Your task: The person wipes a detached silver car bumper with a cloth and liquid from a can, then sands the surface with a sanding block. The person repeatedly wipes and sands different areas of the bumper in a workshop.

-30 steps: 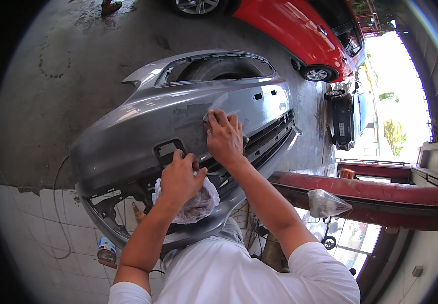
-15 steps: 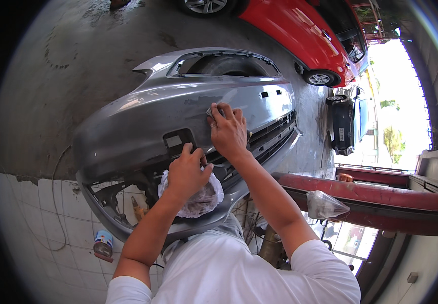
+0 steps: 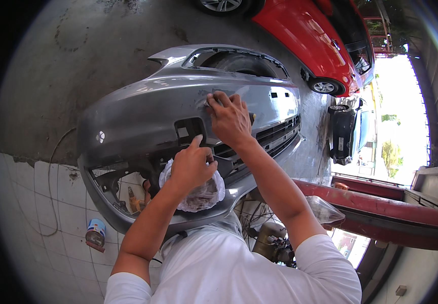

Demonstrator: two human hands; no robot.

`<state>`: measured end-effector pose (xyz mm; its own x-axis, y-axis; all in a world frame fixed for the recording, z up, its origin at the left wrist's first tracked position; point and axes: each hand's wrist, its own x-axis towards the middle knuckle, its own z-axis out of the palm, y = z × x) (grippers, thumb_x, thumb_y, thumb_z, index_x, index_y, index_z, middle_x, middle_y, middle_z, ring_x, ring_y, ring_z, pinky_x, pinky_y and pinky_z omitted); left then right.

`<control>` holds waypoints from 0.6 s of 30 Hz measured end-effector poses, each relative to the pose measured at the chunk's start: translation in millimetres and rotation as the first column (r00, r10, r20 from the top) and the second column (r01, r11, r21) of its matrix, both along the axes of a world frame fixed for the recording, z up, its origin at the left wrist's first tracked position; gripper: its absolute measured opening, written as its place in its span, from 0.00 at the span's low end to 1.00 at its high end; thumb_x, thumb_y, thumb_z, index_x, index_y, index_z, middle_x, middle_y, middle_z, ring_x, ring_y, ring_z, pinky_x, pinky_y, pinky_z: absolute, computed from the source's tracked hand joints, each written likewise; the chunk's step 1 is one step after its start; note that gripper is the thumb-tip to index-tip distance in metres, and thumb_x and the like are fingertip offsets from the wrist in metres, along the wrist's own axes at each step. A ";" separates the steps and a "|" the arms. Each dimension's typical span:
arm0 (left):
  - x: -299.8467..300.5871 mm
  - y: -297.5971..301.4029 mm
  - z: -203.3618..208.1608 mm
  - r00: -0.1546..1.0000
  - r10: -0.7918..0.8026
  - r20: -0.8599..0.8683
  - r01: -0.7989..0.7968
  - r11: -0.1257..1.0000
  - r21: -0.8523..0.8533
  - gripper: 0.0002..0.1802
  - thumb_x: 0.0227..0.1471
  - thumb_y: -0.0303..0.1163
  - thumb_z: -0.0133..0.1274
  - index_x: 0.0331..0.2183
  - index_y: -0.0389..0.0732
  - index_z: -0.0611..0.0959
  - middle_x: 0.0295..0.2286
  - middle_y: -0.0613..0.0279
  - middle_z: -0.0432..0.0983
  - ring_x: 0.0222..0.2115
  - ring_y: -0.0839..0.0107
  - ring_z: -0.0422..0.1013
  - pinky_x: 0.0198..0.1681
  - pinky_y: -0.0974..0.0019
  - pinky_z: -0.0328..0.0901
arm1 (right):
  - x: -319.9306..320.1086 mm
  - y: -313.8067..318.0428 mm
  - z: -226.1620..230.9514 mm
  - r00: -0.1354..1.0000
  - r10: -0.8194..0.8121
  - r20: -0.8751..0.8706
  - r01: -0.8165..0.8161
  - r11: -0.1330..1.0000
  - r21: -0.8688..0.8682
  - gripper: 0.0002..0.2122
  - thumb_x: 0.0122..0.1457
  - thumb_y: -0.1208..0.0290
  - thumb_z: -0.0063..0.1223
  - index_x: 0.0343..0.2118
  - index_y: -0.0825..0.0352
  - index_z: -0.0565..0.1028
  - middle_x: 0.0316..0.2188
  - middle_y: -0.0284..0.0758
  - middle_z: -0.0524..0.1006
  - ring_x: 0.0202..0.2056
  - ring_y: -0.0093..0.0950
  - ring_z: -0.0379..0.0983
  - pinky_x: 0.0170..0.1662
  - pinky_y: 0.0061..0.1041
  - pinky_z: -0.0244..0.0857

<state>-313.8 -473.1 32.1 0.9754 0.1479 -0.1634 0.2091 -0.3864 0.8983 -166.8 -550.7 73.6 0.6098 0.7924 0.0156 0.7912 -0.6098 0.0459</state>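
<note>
A grey car bumper point(image 3: 143, 114) lies crosswise in front of me, with a dull patch on its face. My right hand point(image 3: 230, 120) presses a small grey piece that looks like folded sandpaper point(image 3: 212, 103) onto the bumper, right of a square opening; the fingers mostly hide the piece. My left hand point(image 3: 192, 166) hovers by the lower edge of that opening, holding nothing visible. Its index finger is stretched out and the other fingers are partly curled. Under the left wrist sits a round container with a crumpled white plastic lining point(image 3: 206, 198) and murky grey contents.
A paint can point(image 3: 96, 233) stands on the tiled floor at lower left, near a thin hose point(image 3: 51, 172). Beyond the bumper is a red car point(image 3: 300, 38), with a dark car point(image 3: 344, 129) farther right. A red beam point(image 3: 381, 213) runs along the right side.
The view has shifted slightly, so the bumper sits a little farther right. My right hand has moved slightly left across the bumper's face. My left index finger now points out straighter.
</note>
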 end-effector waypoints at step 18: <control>-36.7 34.4 -5.7 0.916 0.306 0.260 -0.268 0.948 -0.174 0.16 0.53 0.43 0.66 0.31 0.39 0.86 0.37 0.57 0.84 0.36 0.55 0.82 0.40 0.56 0.74 | 15.3 -25.9 0.6 0.967 -0.252 -0.040 0.249 0.899 0.360 0.18 0.66 0.67 0.53 0.57 0.65 0.77 0.54 0.38 0.74 0.51 0.44 0.69 0.57 0.43 0.63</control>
